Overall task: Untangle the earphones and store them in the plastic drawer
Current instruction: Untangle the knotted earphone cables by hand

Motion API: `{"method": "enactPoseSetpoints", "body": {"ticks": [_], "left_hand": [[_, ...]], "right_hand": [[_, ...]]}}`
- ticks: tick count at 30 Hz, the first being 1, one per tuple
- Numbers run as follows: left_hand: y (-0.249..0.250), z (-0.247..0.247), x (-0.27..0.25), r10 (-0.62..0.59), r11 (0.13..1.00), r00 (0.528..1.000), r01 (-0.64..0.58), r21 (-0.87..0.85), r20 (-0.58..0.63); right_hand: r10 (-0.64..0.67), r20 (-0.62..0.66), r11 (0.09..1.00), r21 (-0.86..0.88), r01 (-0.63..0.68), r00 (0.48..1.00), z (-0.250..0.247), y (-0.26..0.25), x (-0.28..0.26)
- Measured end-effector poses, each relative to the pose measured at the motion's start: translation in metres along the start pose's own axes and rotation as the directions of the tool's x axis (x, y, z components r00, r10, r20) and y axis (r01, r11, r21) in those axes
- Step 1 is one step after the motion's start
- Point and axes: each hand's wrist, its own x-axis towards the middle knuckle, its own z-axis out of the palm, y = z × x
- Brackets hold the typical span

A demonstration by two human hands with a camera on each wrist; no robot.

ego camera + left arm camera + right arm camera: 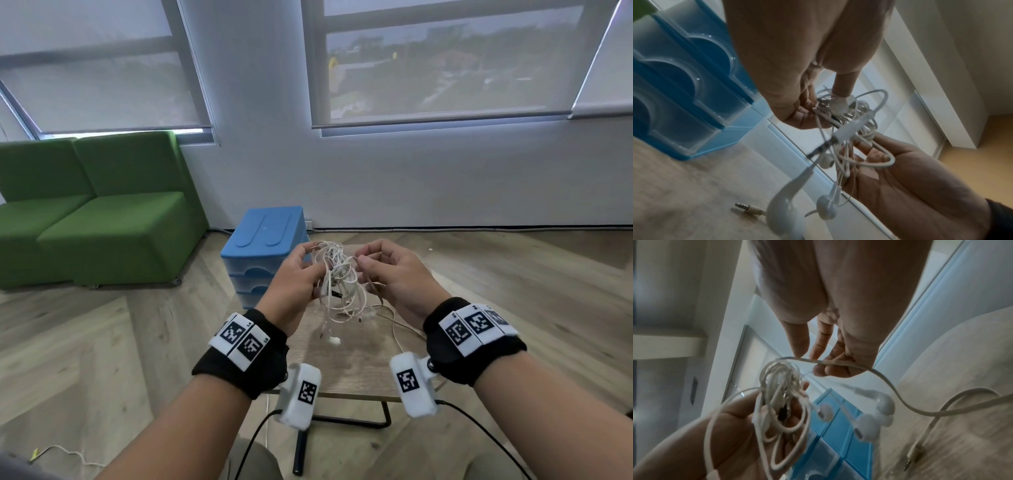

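A tangle of white earphones point(337, 277) hangs between both hands above a small wooden table point(363, 363). My left hand point(303, 270) grips the bundle point(851, 129) from the left, fingers curled round several loops. From the right, my right hand point(368, 265) pinches one cable strand point(838, 364) between thumb and fingers. Earbuds point(867, 428) dangle below the bundle, and one cable trails down to a jack plug point(744, 207) lying on the table. The blue plastic drawer unit point(263, 246) stands at the table's far left, behind my left hand, with its drawers shut.
A green sofa point(102, 212) stands on the wooden floor at the left, against the wall below the windows. A thin cable point(68, 455) lies on the floor at the lower left. The table has black metal legs point(301, 448).
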Motion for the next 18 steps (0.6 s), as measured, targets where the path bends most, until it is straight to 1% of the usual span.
{"method": "enactPoseSetpoints", "body": {"ticks": [3, 6, 8, 13, 16, 18], "left_hand": [[0.000, -0.003, 0.000, -0.013, 1.000, 1.000, 0.013, 0.005, -0.002], [0.000, -0.005, -0.001, -0.030, 1.000, 1.000, 0.030, 0.008, -0.006], [0.000, -0.006, -0.001, -0.046, 0.999, 0.999, 0.046, 0.011, -0.014], [-0.001, -0.006, 0.000, -0.083, 0.996, 0.994, 0.084, 0.013, -0.073], [0.001, -0.004, 0.001, -0.093, 0.995, 0.991, 0.091, -0.030, -0.094], [0.002, -0.002, 0.000, -0.096, 0.994, 0.992, 0.091, -0.056, -0.088]], "right_hand": [[0.048, 0.044, 0.997, 0.065, -0.051, 0.998, -0.006, -0.002, -0.004], [0.052, 0.090, 0.997, 0.050, -0.057, 0.995, -0.008, -0.005, -0.007], [0.023, 0.102, 1.000, -0.009, -0.022, 0.995, -0.009, -0.007, -0.007], [-0.075, 0.074, 0.978, -0.189, 0.087, 0.994, -0.008, -0.010, -0.004], [-0.124, 0.103, 0.913, -0.377, 0.154, 0.987, -0.008, -0.011, -0.004], [-0.137, 0.130, 0.883, -0.433, 0.180, 0.982, -0.008, -0.011, -0.005]]}}
